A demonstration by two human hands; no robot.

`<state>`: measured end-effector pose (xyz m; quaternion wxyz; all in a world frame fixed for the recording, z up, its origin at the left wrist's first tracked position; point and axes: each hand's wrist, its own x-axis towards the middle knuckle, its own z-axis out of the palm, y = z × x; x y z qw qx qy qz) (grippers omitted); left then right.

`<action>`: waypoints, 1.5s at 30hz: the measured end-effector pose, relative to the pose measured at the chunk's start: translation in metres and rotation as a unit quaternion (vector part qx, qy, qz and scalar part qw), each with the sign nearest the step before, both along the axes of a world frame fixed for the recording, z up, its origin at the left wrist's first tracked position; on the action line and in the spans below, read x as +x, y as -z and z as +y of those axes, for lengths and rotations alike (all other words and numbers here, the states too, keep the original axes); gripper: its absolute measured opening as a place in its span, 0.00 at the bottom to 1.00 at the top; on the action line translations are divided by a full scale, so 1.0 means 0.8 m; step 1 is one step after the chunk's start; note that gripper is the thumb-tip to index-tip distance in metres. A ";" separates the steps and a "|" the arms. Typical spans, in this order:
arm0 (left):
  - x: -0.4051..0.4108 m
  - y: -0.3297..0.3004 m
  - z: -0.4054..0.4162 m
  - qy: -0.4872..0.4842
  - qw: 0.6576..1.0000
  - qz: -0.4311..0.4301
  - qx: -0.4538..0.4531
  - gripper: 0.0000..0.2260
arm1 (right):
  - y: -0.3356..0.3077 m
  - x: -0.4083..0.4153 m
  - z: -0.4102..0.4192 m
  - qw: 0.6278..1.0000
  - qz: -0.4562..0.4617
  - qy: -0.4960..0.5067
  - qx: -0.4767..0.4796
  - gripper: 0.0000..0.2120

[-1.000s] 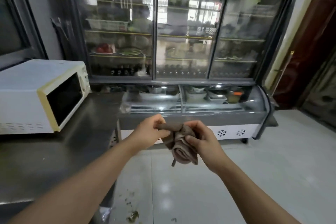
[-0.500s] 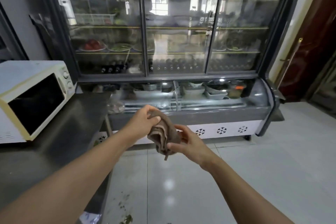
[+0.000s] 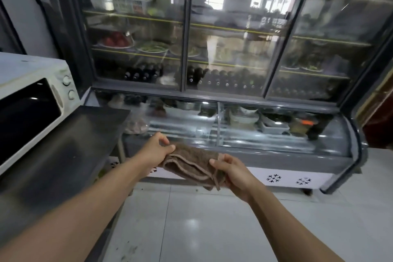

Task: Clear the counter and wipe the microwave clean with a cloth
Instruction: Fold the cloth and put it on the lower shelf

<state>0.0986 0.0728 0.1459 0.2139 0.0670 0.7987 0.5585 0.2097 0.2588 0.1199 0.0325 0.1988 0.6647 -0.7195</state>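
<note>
Both hands, left hand (image 3: 156, 149) and right hand (image 3: 230, 171), grip the brown cloth (image 3: 189, 164) right of the microwave (image 3: 32, 102); fold it flat before wiping.

The one camera sits on my head, looking forward and down past my forearms. It faces the glass-door fridge (image 3: 234, 34) across the floor, fairly near. The counter (image 3: 63, 151) runs along the left edge, the microwave (image 3: 32, 100) at its far-left corner, cut off by the frame. The wide lens seems to bend the edges.
</note>
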 end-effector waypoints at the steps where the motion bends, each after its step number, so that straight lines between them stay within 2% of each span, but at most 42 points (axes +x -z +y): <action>1: -0.011 0.003 0.005 -0.009 1.000 -0.006 0.002 0.05 | 0.002 -0.015 0.007 1.000 -0.004 -0.003 0.011 0.11; 5: -0.056 0.010 0.019 -0.040 0.998 -0.053 0.023 0.11 | 0.016 -0.081 0.035 1.000 -0.009 -0.004 0.013 0.09; 8: -0.088 0.023 0.036 -0.055 0.997 -0.054 0.012 0.16 | 0.029 -0.138 0.060 1.000 0.000 -0.007 0.025 0.12; 11: -0.117 0.041 0.059 -0.087 0.995 -0.043 -0.008 0.16 | 0.041 -0.194 0.093 0.999 -0.009 -0.042 0.022 0.15; 16: -0.156 0.073 0.103 -0.107 0.992 -0.062 -0.005 0.16 | 0.053 -0.289 0.151 0.986 -0.039 -0.162 -0.002 0.20; 20: -0.171 0.096 0.136 -0.171 0.983 -0.055 -0.031 0.19 | 0.068 -0.350 0.178 0.955 -0.019 -0.282 0.087 0.26; 22: -0.175 0.108 0.147 -0.210 0.976 -0.051 -0.039 0.20 | 0.082 -0.378 0.182 0.939 -0.023 -0.331 0.093 0.29; 29: -0.195 0.173 0.135 -0.318 0.943 -0.090 -0.047 0.23 | 0.156 -0.454 0.149 0.896 -0.079 -0.430 0.078 0.31; 33: -0.213 0.228 0.111 -0.348 0.931 -0.081 -0.069 0.20 | 0.200 -0.491 0.118 0.866 -0.108 -0.478 0.098 0.31; 40: -0.269 0.346 0.076 -0.384 0.914 -0.099 -0.083 0.21 | 0.287 -0.568 0.062 0.827 -0.119 -0.521 0.176 0.32; 45: -0.305 0.431 0.054 -0.423 0.895 -0.124 -0.072 0.23 | 0.366 -0.621 0.009 0.812 -0.133 -0.537 0.187 0.31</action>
